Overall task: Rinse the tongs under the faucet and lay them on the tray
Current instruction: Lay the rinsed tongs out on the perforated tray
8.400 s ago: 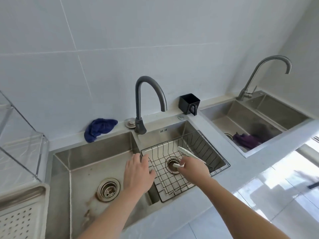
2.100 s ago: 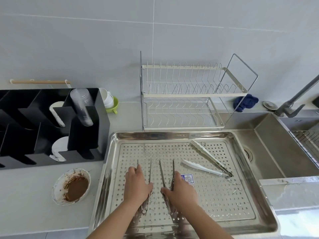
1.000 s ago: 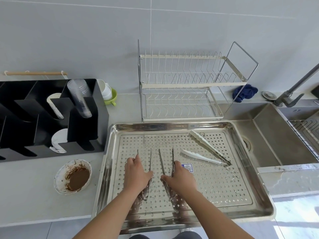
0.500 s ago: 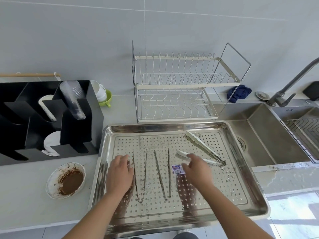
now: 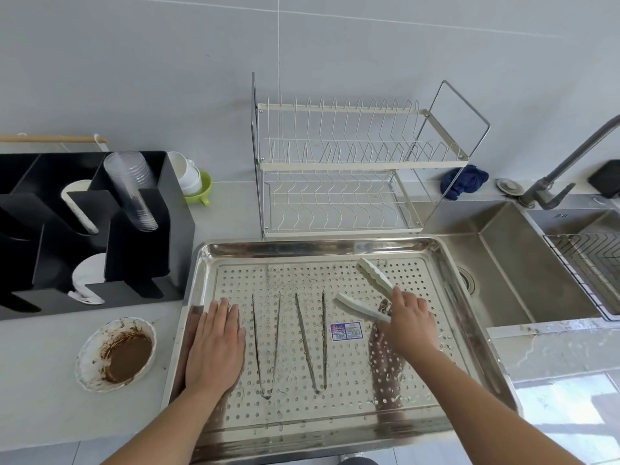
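Note:
A perforated steel tray (image 5: 302, 247) lies on the counter in front of me. Two thin metal tongs (image 5: 266, 344) (image 5: 313, 340) lie side by side on it, tips pointing away, with no hand on them. White plastic tongs (image 5: 374, 275) lie at the tray's right, arms spread toward the back left. My right hand (image 5: 409, 322) covers their joined end, fingers curled round it. My left hand (image 5: 216, 344) lies flat on the tray floor, left of the metal tongs. The faucet (image 5: 567, 166) stands at the far right above the sink (image 5: 510, 263).
A white dish rack (image 5: 352, 169) stands behind the tray. To the left are a black organizer (image 5: 84, 236) with cups and a dirty bowl (image 5: 117, 354) of brown residue. A wire basket (image 5: 590, 263) sits in the right basin, a blue cloth (image 5: 463, 181) by the wall.
Both hands have let go of the metal tongs. My right hand moved right onto the white tongs. My left hand slid left and flattened on the tray.

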Demonstrator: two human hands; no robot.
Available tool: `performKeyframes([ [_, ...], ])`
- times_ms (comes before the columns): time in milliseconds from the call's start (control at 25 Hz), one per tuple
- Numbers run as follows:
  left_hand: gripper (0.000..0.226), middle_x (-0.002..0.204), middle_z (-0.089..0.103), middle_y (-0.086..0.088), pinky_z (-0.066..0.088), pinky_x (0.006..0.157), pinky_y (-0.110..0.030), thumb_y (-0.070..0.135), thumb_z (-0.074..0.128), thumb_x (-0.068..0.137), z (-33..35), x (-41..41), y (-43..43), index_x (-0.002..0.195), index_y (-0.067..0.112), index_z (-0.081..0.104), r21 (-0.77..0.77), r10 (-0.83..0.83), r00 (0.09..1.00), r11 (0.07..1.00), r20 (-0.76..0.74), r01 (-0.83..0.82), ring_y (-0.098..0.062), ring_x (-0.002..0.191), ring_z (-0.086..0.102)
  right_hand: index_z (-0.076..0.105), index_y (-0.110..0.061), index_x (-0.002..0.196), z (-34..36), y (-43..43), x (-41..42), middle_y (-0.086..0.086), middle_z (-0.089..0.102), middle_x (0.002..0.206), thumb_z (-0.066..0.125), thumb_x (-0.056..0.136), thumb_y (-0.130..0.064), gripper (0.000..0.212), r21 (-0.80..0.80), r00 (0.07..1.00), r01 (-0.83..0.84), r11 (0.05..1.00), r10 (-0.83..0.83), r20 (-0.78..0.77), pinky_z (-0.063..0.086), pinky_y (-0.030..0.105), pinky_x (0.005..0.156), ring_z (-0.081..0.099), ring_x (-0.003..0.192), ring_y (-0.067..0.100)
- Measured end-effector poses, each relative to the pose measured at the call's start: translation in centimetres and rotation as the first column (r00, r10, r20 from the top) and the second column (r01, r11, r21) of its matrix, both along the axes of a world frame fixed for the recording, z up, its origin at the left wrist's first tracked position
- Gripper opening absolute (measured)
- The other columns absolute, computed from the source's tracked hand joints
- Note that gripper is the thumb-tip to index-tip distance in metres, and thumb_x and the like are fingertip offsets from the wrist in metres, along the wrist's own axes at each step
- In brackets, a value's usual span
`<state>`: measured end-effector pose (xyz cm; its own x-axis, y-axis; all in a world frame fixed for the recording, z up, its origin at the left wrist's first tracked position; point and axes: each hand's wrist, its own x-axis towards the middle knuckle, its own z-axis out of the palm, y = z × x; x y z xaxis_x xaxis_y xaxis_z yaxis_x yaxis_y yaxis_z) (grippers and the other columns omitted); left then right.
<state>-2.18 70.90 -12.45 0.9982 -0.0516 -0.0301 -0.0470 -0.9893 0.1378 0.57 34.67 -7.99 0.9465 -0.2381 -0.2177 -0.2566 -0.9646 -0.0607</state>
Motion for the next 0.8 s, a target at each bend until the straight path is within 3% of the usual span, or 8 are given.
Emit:
performKeyframes([
  [160,0.070,0.164,0.028,-0.016,0.022,0.125,-0.047,0.042,0.010,0.100,-0.4,-0.1,-0.1,0.154,0.003,0.033,0.019,0.012,1.000,1.000,0.016,-0.013,-0.031,0.154,0.021,0.017,-0.010,0.160,-0.2,0.8,-1.3,0.010,0.047,0.148,0.064,0.086,-0.067,0.104,0.022,0.995,0.100,0.995,-0.100,-0.013,0.044,0.044,0.111,0.045,0.137,0.028],
  [280,0.067,0.160,0.036,-0.019,0.026,0.123,-0.048,0.040,0.015,0.101,-0.4,0.0,-0.1,0.150,0.002,0.041,0.034,0.018,1.000,0.999,-0.003,-0.018,-0.033,0.151,0.030,0.021,-0.009,0.158,-0.4,1.7,-2.7,0.012,0.047,0.143,0.071,0.081,-0.065,0.107,0.152,0.975,0.220,0.964,-0.211,-0.076,0.044,0.042,0.110,0.046,0.132,0.028],
  [440,0.065,0.158,0.040,-0.020,0.026,0.123,-0.048,0.038,0.019,0.100,-0.3,0.1,0.0,0.148,0.001,0.045,0.031,0.008,1.000,1.000,-0.012,-0.008,-0.034,0.149,0.033,0.035,-0.012,0.148,0.1,2.9,-4.1,0.010,0.050,0.131,0.073,0.078,-0.066,0.097,0.186,0.964,0.263,0.947,-0.251,-0.084,0.046,0.039,0.106,0.050,0.121,0.025],
  [800,0.068,0.159,0.038,-0.021,0.027,0.123,-0.049,0.040,0.014,0.101,-0.3,0.1,0.0,0.148,0.001,0.044,0.022,-0.003,1.000,1.000,0.004,0.003,-0.035,0.150,0.032,0.028,-0.010,0.154,0.6,4.7,-5.4,0.014,0.044,0.145,0.069,0.081,-0.070,0.102,0.216,0.961,0.278,0.936,-0.273,-0.053,0.045,0.042,0.111,0.049,0.129,0.027],
])
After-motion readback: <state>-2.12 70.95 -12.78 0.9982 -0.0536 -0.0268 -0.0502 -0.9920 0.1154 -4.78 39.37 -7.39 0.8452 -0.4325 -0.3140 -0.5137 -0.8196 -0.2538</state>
